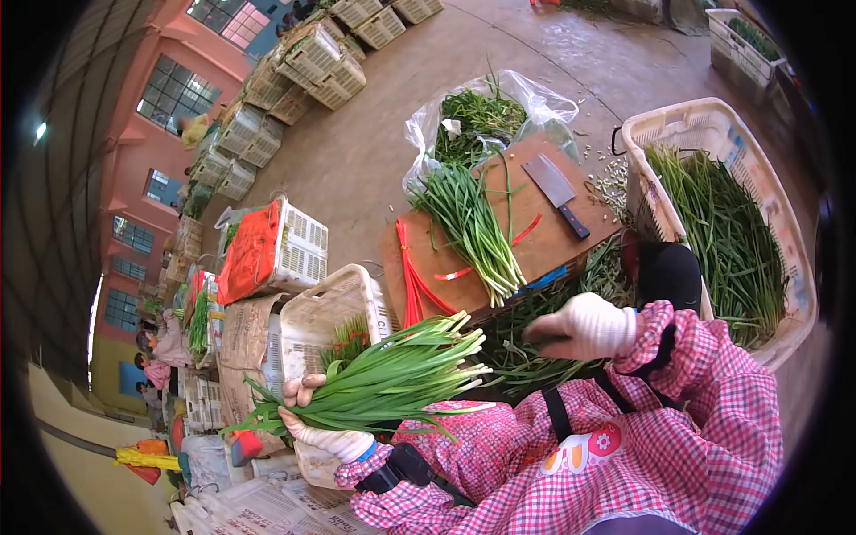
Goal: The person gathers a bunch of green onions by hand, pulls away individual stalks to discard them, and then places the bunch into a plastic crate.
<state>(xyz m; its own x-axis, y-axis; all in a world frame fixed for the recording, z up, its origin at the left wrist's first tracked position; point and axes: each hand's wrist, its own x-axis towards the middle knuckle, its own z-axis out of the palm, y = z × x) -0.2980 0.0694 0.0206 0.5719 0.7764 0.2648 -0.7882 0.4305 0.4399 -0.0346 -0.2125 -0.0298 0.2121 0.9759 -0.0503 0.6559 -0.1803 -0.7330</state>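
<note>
My left hand (308,419), in a pale glove with bare fingers, is closed around the leafy end of a bunch of garlic chives (392,370). Its whitish stem ends fan out to the right. My right hand (580,328), in a white glove, is off the bunch, its fingers stretched leftward with nothing seen in them. Ahead, a second bunch of chives (468,223) lies on a brown wooden board (557,236). A cleaver (557,192) with a dark handle rests to its right. Red ties (410,276) hang over the board's left side; one strip lies under the second bunch.
A large white basket (704,111) of greens stands at right. A clear plastic bag (423,134) of greens sits beyond the board. Left of it are a white basket (361,285) and a crate (303,241) with red plastic. Stacked crates (325,71) and other people are farther back.
</note>
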